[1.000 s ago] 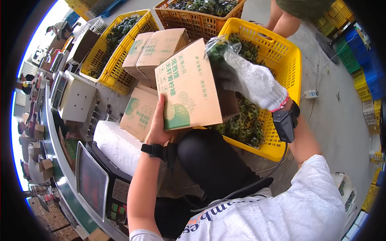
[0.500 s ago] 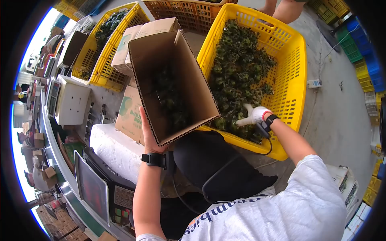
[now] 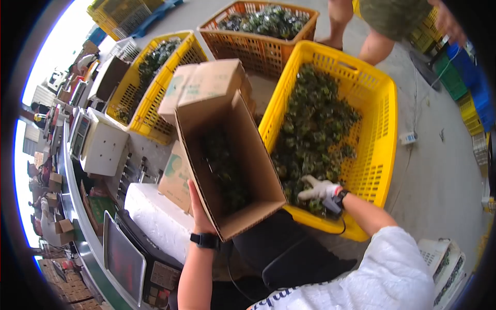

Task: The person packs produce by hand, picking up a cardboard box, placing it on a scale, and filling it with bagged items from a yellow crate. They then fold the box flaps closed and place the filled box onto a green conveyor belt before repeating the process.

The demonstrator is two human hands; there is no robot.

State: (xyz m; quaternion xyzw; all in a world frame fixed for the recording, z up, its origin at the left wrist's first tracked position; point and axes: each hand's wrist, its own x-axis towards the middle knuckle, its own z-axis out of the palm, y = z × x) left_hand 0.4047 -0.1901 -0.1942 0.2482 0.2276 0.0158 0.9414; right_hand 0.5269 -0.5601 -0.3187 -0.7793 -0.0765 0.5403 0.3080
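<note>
An open cardboard box (image 3: 253, 178) tilts toward me, with a dark green heap (image 3: 227, 170) deep in its shadowed inside. My left hand (image 3: 202, 214) grips the box by its lower left side, fingers along the outer wall. To the right stands a yellow plastic crate (image 3: 380, 129) partly filled with small dark green clumps (image 3: 315, 119), their kind not clear. My right hand (image 3: 321, 190), in a white glove, is over the clumps at the crate's near end. Its thumb and fingers are spread apart, with nothing visibly held.
Stacked cardboard cartons (image 3: 206, 80) stand behind the box. An orange crate (image 3: 253, 49) and another yellow crate (image 3: 155, 113) hold similar dark green things. A scale (image 3: 126, 258) and a white foam box (image 3: 155, 212) are at left. Another person's leg (image 3: 377, 46) is beyond the crate.
The whole view has shifted, so crates and box appear lower. My right hand has moved slightly left over the clumps. More of the other person shows. My left hand keeps its hold on the box.
</note>
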